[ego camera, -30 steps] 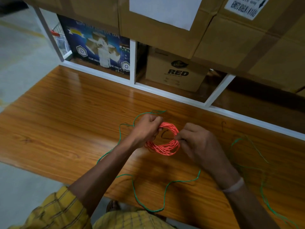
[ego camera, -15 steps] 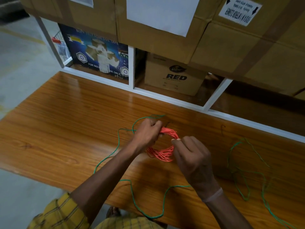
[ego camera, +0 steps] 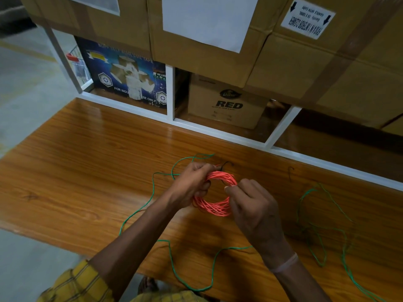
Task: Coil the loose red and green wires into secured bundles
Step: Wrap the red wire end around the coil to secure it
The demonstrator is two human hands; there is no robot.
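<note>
- A glossy wooden table (ego camera: 72,171) fills the middle of the view, with grey floor (ego camera: 24,88) past its left edge and under its near edge.
- Along the far edge stands a white shelf frame (ego camera: 170,92); in its compartments sit a dark blue printed box (ego camera: 122,70) on the left and a brown carton marked RED (ego camera: 226,105) to the right of the upright.
- Large cardboard boxes (ego camera: 305,62) are stacked above the frame, two with white paper sheets and one with an upside-down printed label (ego camera: 307,18).
- The red wire coil (ego camera: 214,209) is held near the middle of the table, wound into a round ring of many turns, between both hands.
- The left hand (ego camera: 189,186) grips the coil's left side, fingers curled round the strands and hiding that part.
- The right hand (ego camera: 253,205) pinches the coil's right side between thumb and fingertips, its back covering the lower right arc.
- A thin dark tie (ego camera: 224,165) sticks out at the top of the coil, just by the left hand.
- A loose green wire (ego camera: 152,192) wanders from behind the left hand, under the left forearm and on toward the near edge, passing beneath the right wrist.
- More green wire (ego camera: 314,227) lies in loose loops toward the right edge, well apart from the coil.
- A yellow checked sleeve (ego camera: 72,284) shows at the near left.
</note>
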